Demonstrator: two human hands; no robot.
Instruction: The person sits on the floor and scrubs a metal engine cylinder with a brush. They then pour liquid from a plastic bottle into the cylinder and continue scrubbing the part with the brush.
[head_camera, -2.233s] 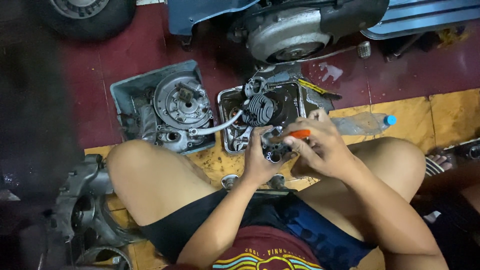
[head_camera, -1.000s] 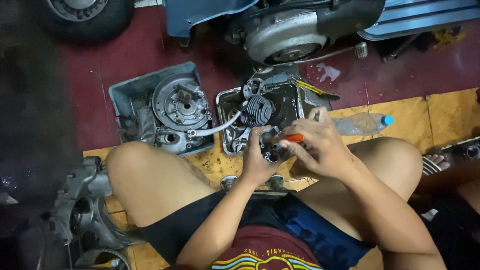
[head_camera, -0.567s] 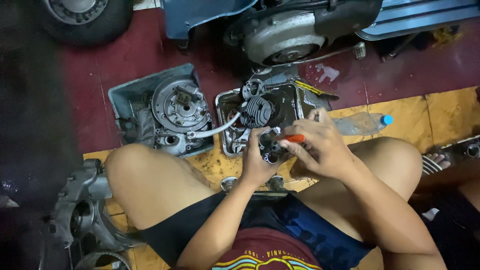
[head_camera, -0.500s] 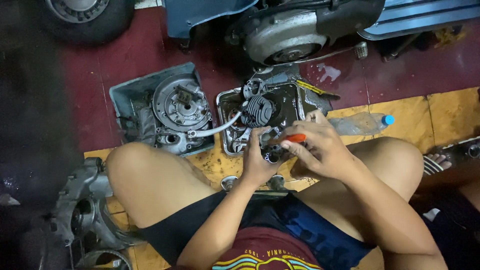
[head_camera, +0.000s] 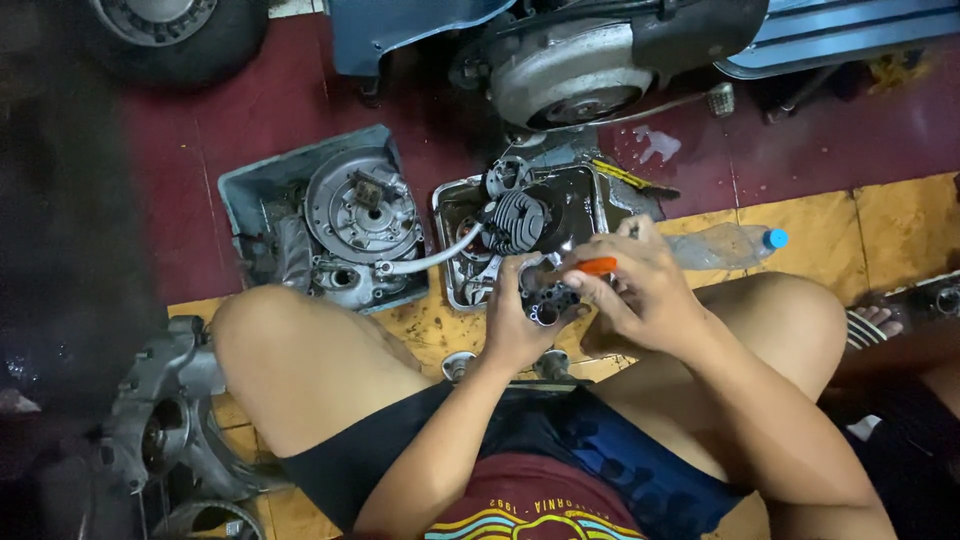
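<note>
Orange-handled screwdriver (head_camera: 592, 266) pinched in right hand (head_camera: 640, 290), tip at small metal engine part (head_camera: 545, 300) gripped by left hand (head_camera: 515, 320) above lap, probably mid-adjustment; steady, aligned turning needed.

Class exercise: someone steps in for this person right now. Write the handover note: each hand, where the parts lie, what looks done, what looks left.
Left hand: cradles a small dark metal engine part over the lap.
Right hand: grips an orange-handled tool, tip at that part.
Straight ahead on the floor: a metal tray with a finned cylinder; left of it a grey tray holding a round engine plate. An engine casing lies by the left knee, a plastic bottle by the right.
Done: the engine lies in pieces, sorted into trays.
Left: work on the held part appears unfinished; how far along it is cannot be told.
</note>
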